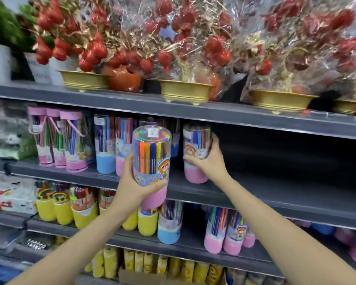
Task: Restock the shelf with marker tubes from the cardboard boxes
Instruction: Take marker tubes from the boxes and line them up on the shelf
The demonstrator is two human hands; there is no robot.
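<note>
Your left hand (130, 188) grips a clear pink-based marker tube (151, 161) at frame centre, off the shelf. Your right hand (209, 161) clasps another pink-based tube (195, 153) standing on the grey middle shelf (255, 194).

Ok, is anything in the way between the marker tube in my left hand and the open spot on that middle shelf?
Nothing visible blocks it. The pink-based clear marker tube in the left hand is in front of the dark grey middle shelf. The gap before the right hand's tube looks narrow; further right is bare.
</note>
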